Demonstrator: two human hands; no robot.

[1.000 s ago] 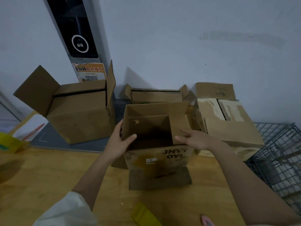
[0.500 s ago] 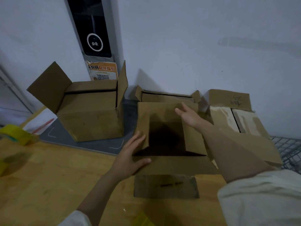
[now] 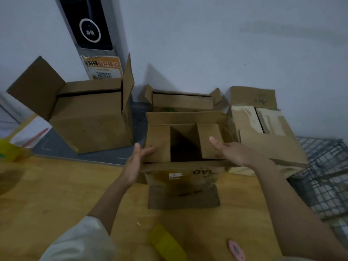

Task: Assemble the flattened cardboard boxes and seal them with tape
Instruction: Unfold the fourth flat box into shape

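Cardboard box point(image 3: 183, 172) sits at centre on the wooden table point(image 3: 47, 194). I see my left hand point(image 3: 134, 163), fingers straight, pressing its nine-o'clock flap; my right hand point(image 3: 235, 151) lies flat on the three-o'clock flap.

We see a dark wall-mounted panel point(image 3: 88, 25) with a white ring, and an orange-and-white printed notice point(image 3: 103, 68) stuck just below it. A grey wire basket point(image 3: 323, 176) stands at the right end of the wooden table point(image 3: 47, 194). Near the front edge lies a small pink object point(image 3: 236, 251), too blurred to identify.
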